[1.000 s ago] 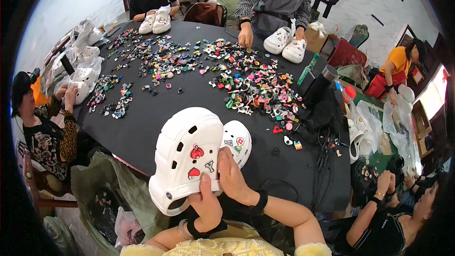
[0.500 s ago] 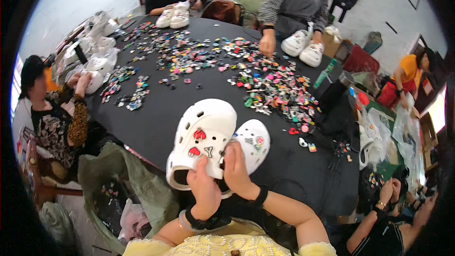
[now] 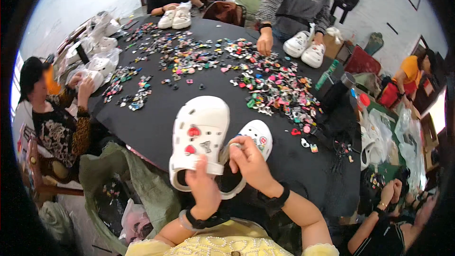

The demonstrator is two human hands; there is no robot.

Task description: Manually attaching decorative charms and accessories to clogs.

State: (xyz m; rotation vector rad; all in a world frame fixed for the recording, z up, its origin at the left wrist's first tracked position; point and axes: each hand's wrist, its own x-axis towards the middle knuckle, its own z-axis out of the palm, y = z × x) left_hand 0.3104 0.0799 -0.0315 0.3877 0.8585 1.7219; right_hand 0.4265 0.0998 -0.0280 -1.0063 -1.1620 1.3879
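Observation:
A white clog (image 3: pixel 201 123) is held toe away from me over the near part of the black table. My left hand (image 3: pixel 204 192) is closed on it at the heel opening, thumb on top. On its upper sit two red charms (image 3: pixel 193 131) and a silvery charm (image 3: pixel 205 147). My right hand (image 3: pixel 253 163) is beside the clog, apart from its upper, fingertips pinching a small pale shoe charm (image 3: pixel 235 146) partly hidden by the fingers. Behind that hand lies a second white clog (image 3: pixel 263 137) with charms on its toe.
Heaps of colourful charms (image 3: pixel 279 87) spread over the black table (image 3: pixel 156 128). Across it, co-workers handle white clogs (image 3: pixel 303 47); another person sits at the left. A green bottle (image 3: pixel 327 73) and dark tumbler (image 3: pixel 339 90) stand at the right. A green sack (image 3: pixel 106 170) hangs open at lower left.
My right hand has lifted off the clog's upper and moved right, now pinching a small piece. The clog has turned slightly and shifted a little left in my left hand.

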